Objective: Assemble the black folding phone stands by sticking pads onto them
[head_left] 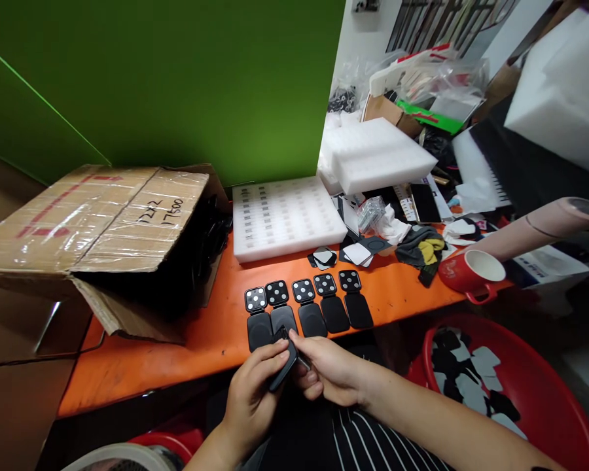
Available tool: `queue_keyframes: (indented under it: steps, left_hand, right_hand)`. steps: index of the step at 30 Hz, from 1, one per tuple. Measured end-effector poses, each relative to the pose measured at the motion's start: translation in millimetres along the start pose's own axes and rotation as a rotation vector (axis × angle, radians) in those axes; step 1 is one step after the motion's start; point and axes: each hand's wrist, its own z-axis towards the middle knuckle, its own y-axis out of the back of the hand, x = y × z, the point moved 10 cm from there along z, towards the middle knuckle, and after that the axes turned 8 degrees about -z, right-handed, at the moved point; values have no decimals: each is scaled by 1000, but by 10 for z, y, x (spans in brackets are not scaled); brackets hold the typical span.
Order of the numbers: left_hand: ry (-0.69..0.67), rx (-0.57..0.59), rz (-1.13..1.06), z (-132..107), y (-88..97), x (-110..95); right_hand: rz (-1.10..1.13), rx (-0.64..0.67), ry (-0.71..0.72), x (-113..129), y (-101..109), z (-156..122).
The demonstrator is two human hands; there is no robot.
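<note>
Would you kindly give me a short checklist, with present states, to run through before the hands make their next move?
1. Left hand holding the black piece: ok.
2. Right hand on the same piece: ok, its fingers meet it.
3. Held piece's parts aligned: cannot tell, fingers cover them.
4. Five dotted-top pieces lying opened out on the orange table: ok.
5. Red mug upright: ok.
6. Mug well back from the table edge: not ok, it stands close.

Five dotted black squares (pixel 303 290), one red mug (pixel 459 273) (plus one pink flask (pixel 533 229))
</note>
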Motion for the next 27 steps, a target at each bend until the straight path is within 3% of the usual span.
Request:
queue_keyframes:
  steps: [3, 8, 11, 14, 17, 20, 23, 27]
  left_hand:
    - [28, -11, -26, 9, -15, 21]
    - [48, -92, -40, -47, 31, 8]
    - [105, -77, -30, -84, 31, 68]
    - [295, -176, 44, -80, 261, 376]
    - [567, -440, 153, -122, 789, 871]
    - [728, -479, 249, -72, 1126, 1314]
    - [767, -467, 305, 1, 1257, 1593]
    - [745, -474, 317, 18, 1186, 1719]
  right_hand:
    - [106, 25, -42, -40, -5, -7]
    - [222, -55, -22, -86, -5, 68]
    - [248, -79, -38, -124, -22, 101]
    - [245, 21, -23, -65, -104, 129]
    - [210, 47, 100, 109, -53, 147]
    - [172, -22, 142, 153, 111, 155]
    - [159, -90, 166, 120, 273, 145]
    - [186, -139, 203, 54, 405, 117]
